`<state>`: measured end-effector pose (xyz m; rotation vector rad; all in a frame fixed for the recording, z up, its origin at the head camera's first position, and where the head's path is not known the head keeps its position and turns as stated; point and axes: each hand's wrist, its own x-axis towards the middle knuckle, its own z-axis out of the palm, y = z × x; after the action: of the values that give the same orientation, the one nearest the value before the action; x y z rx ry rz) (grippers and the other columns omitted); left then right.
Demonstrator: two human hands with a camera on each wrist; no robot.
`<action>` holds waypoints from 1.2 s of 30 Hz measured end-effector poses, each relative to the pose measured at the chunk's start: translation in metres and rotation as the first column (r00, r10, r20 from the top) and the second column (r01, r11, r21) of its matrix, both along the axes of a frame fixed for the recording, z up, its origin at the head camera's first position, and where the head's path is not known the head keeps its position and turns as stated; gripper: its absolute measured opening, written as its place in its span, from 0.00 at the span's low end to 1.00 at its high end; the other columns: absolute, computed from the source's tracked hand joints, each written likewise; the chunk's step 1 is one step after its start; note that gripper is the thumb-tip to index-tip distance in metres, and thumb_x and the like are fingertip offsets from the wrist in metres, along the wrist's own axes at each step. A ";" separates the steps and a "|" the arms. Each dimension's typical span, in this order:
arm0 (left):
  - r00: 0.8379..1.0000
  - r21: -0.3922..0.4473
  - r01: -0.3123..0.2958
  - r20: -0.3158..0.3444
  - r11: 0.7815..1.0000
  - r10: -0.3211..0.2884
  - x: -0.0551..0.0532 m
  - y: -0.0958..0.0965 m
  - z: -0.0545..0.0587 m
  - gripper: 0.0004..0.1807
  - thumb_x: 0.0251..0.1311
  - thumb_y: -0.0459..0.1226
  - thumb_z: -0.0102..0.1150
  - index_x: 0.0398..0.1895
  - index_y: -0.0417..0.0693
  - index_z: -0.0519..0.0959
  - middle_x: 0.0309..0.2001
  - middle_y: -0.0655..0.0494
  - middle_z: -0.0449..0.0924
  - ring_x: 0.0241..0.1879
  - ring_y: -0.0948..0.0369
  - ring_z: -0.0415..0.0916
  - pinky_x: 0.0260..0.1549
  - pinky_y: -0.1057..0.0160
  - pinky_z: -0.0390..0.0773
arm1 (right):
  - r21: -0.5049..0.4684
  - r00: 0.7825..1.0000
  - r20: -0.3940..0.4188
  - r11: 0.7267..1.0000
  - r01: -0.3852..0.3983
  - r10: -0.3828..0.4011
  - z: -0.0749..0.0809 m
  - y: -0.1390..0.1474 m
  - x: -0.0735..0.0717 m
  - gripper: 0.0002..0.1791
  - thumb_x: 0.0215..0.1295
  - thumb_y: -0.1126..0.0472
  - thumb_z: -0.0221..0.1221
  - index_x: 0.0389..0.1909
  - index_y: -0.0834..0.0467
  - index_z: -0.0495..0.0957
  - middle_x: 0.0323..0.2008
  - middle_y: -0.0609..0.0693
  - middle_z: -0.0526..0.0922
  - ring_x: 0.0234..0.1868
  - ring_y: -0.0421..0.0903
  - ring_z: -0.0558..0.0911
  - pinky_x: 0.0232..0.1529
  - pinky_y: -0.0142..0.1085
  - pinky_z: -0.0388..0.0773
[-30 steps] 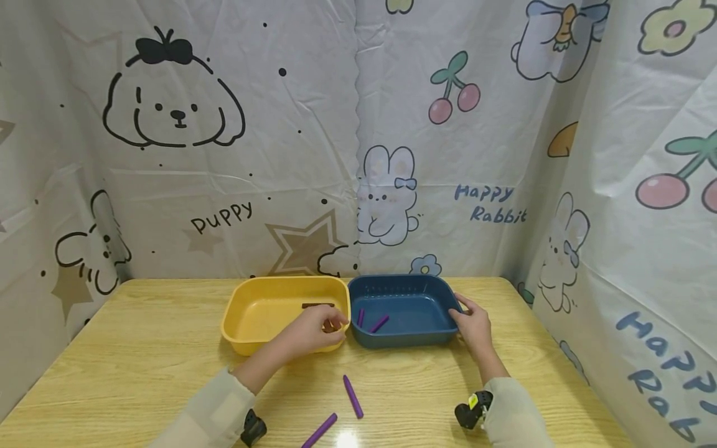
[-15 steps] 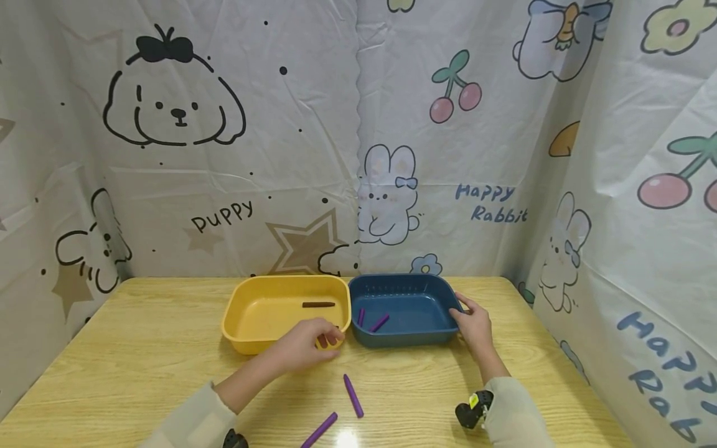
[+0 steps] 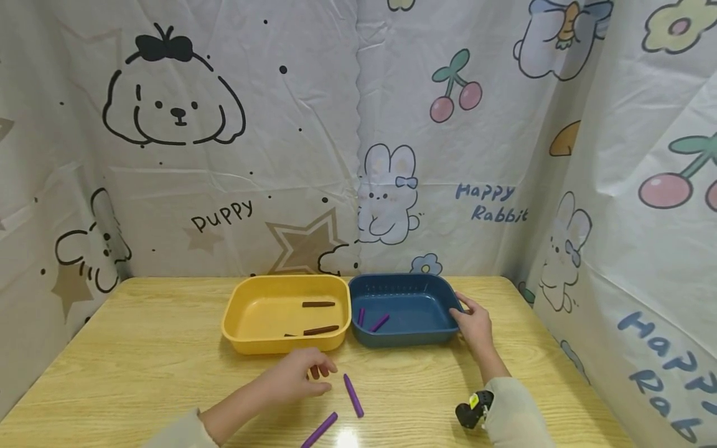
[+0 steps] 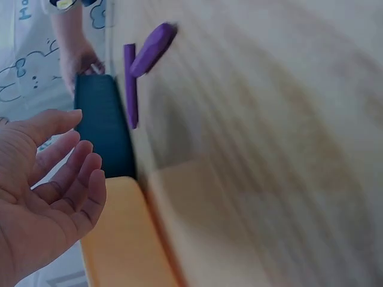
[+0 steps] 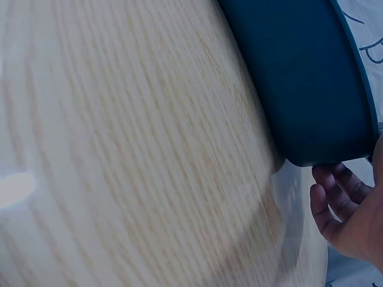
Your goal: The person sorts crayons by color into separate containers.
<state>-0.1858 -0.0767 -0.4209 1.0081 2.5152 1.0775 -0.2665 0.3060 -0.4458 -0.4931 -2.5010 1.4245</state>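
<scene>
My left hand (image 3: 299,376) hangs over the table in front of the yellow basin (image 3: 252,341), its fingers loosely bent and holding nothing. Just right of its fingertips a purple crayon (image 3: 353,396) lies on the wood; a second purple crayon (image 3: 320,429) lies nearer the front edge. Inside the yellow basin are a brown crayon (image 3: 318,304) at the back and another brown crayon (image 3: 321,330) near the front wall, beside a small dark tip. My right hand (image 3: 473,320) grips the right rim of the blue basin (image 3: 406,339), thumb over the edge, fingers (image 5: 323,206) against the outer wall.
In the blue basin lie an upright-leaning purple crayon (image 3: 361,317) and a slanted purple crayon (image 3: 380,323). The two basins stand side by side at the back of the wooden table (image 3: 140,373), before a printed curtain (image 3: 313,155).
My left hand has drawn back from the yellow basin toward the front, with a brown crayon now visible where it was. My right hand keeps its hold on the blue basin.
</scene>
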 end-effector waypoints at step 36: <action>0.992 -0.096 0.068 0.113 0.993 -0.057 0.045 -0.001 -0.022 0.14 0.52 0.39 0.65 0.42 0.45 0.81 0.30 0.67 0.70 0.27 0.74 0.63 0.28 0.75 0.69 | -0.015 1.000 -0.005 1.000 -0.008 0.008 0.001 0.000 0.000 0.26 0.61 0.60 0.58 0.62 0.54 0.71 0.40 0.60 0.79 0.24 0.39 0.75 0.25 0.33 0.75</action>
<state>-0.1408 -0.0776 -0.4424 0.9655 2.4072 0.9523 -0.2663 0.3063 -0.4452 -0.4826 -2.4931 1.4468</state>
